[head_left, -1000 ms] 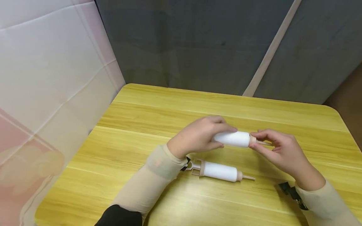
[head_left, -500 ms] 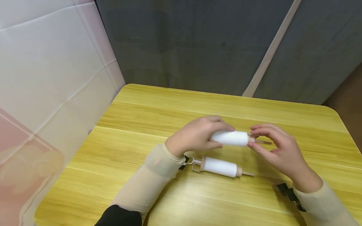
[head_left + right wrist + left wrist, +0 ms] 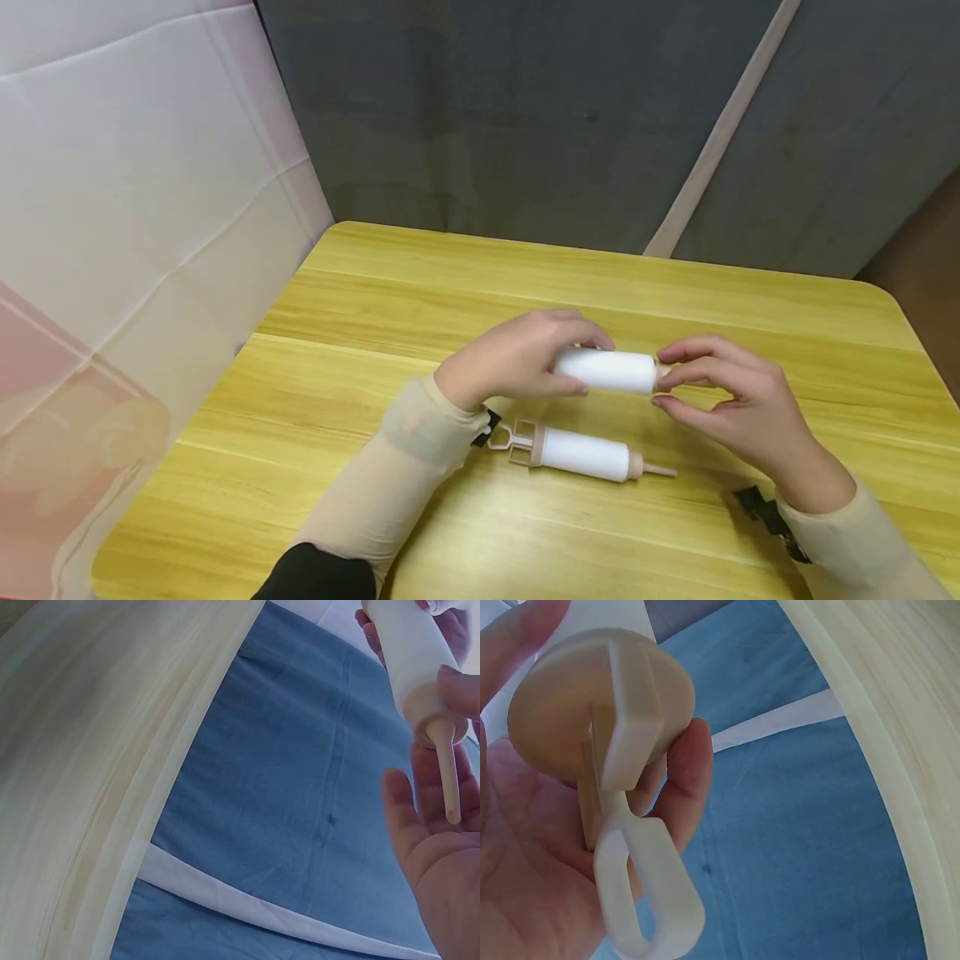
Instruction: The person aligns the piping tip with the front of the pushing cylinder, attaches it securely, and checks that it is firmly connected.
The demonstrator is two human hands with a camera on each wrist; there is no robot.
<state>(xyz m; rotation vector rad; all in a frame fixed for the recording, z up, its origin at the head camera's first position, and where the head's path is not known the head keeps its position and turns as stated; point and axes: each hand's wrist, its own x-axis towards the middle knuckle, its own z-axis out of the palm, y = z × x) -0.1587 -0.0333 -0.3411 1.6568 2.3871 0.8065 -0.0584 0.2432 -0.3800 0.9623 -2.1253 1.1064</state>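
My left hand (image 3: 521, 360) grips the white barrel of a large syringe (image 3: 606, 370) from its rear, holding it level above the table. In the left wrist view its beige rear flange (image 3: 555, 712) and pale plunger ring (image 3: 676, 900) stick out past the palm. My right hand (image 3: 753, 408) has its thumb and fingertips around the beige front cap (image 3: 427, 712). The thin nozzle (image 3: 448, 780) points toward the right palm, hidden behind fingers in the head view. A second, matching syringe (image 3: 585, 454) lies nearer me on the table, nozzle to the right.
The wood-grain table (image 3: 420, 283) has rounded corners. A dark grey curtain (image 3: 525, 125) with a pale strip (image 3: 720, 142) hangs behind its far edge, and a light printed cloth (image 3: 135, 167) hangs at the left.
The right fingers have shifted around the cap and spread, now covering the nozzle in the head view. The held syringe has moved slightly left with the left hand.
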